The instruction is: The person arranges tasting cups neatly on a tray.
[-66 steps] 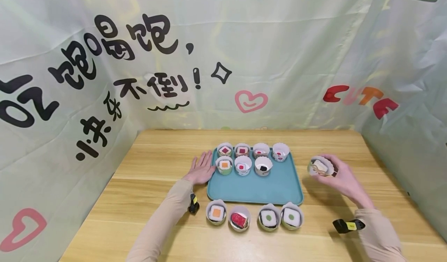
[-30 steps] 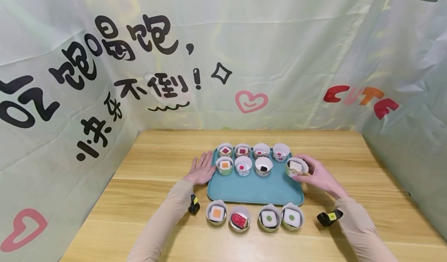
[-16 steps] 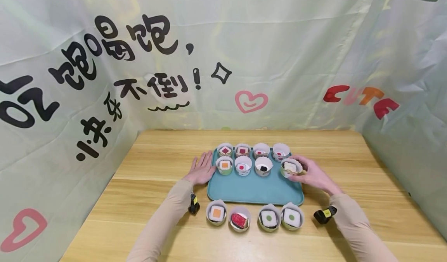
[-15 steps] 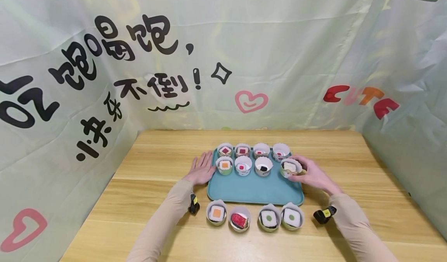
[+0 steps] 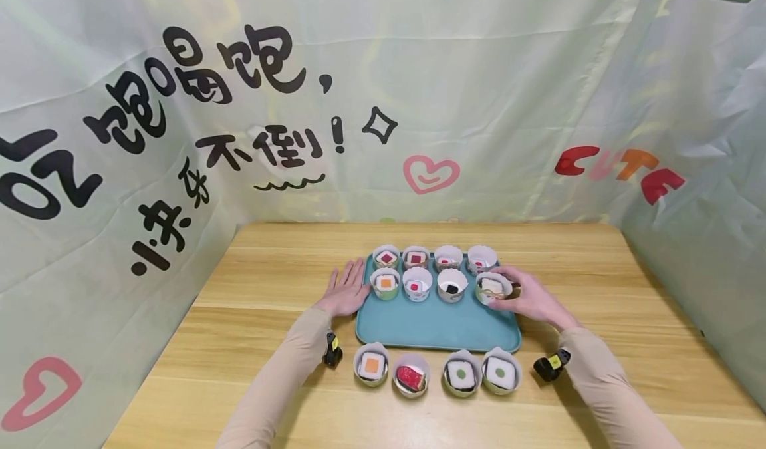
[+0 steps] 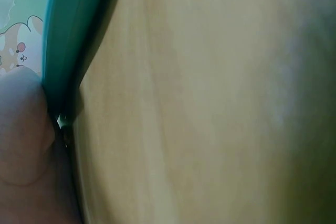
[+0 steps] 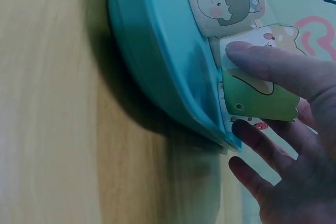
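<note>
My right hand [image 5: 535, 297] pinches a green paper cupcake cup [image 5: 493, 288] between thumb and fingers, with a white-topped piece inside. It is over the right part of the blue-green tray [image 5: 437, 329], at the end of the second row. In the right wrist view the cup [image 7: 262, 95] shows a cartoon animal print, and the thumb [image 7: 252, 59] lies on its wall. Whether its base touches the tray is hidden. My left hand [image 5: 344, 296] lies flat with straight fingers on the table at the tray's left edge; its thumb [image 6: 21, 124] touches the rim.
Two rows of paper cups with small sushi-like pieces stand on the tray, among them one with a black piece [image 5: 451, 288]. In front of the tray stand several more, including a red-topped one [image 5: 411, 377]. Printed cloth [image 5: 509, 103] encloses the wooden table [image 5: 269, 256].
My right hand has carried the green cup leftward from beyond the tray's right edge to the right end of the second row. The left hand has stayed put.
</note>
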Demonstrator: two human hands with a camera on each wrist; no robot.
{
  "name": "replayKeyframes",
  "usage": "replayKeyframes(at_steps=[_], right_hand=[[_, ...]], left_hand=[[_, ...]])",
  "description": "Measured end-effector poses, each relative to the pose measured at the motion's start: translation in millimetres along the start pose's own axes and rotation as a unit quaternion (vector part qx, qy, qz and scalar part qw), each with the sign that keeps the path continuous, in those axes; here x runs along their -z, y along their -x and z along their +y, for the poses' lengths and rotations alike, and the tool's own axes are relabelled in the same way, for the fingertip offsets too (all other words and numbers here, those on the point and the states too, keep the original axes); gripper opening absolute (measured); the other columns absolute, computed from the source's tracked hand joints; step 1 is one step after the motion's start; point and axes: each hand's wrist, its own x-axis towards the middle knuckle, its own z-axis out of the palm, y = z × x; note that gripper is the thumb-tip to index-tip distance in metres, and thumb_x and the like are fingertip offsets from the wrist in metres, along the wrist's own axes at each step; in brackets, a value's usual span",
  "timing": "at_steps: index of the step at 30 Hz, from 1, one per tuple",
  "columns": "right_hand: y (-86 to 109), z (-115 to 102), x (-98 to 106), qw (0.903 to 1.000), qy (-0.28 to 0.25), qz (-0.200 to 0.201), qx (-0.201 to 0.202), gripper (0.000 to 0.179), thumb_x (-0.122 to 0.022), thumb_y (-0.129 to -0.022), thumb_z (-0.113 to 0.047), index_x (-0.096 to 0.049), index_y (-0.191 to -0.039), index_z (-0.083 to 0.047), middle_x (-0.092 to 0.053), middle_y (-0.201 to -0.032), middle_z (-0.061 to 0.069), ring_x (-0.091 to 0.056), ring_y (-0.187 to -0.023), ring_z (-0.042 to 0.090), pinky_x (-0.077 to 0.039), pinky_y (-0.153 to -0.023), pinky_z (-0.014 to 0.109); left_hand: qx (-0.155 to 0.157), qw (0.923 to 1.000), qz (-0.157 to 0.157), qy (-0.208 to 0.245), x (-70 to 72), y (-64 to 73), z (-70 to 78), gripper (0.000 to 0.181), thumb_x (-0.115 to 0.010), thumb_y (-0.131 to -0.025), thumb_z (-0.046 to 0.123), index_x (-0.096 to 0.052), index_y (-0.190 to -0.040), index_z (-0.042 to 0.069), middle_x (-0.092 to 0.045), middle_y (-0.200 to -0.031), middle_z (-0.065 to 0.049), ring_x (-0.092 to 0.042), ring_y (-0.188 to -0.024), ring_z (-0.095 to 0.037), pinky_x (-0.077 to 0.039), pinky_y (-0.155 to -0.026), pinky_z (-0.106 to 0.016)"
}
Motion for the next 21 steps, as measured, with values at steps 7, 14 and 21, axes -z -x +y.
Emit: replayKeyframes(at_steps=[7,14,21], right_hand=[[-3.6,3.6,-4.0,0.9999,-0.007,-0.01,0.007,0.063,-0.086,-0.08,-0.019,-0.057,-0.133,-0.002,-0.068,-0.118,0.018,-0.064,-0.104,0.029,-0.052,-0.084,0.034],[-6.2,7.3,-8.4,0.9998,0.0,-0.018,-0.005,0.063,-0.085,-0.08,-0.018,-0.056,-0.134,-0.004,-0.067,-0.121,0.019,-0.063,-0.108,0.031,-0.051,-0.086,0.038],[-6.4,9.0,-9.9,0.9998,0.012,-0.015,-0.007,0.063,-0.085,-0.08,-0.019,-0.056,-0.135,-0.005,-0.065,-0.126,0.02,-0.061,-0.116,0.039,-0.05,-0.093,0.049]], left_hand=[[0.0,1.0,0.0,0.003,0.3,0.3,0.1,0.066,-0.016,-0.109,0.046,0.004,-0.163,0.014,0.009,-0.172,0.0,0.009,-0.16,-0.022,0.006,-0.128,-0.052],[0.002,1.0,0.0,0.0,0.0,0.2,0.7,0.066,-0.015,-0.109,0.045,0.005,-0.162,0.013,0.01,-0.172,0.0,0.01,-0.16,-0.022,0.008,-0.128,-0.052],[0.0,1.0,0.002,0.001,-0.7,-0.4,-0.6,0.066,-0.016,-0.108,0.045,0.003,-0.162,0.012,0.009,-0.172,-0.001,0.009,-0.16,-0.023,0.007,-0.128,-0.052]])
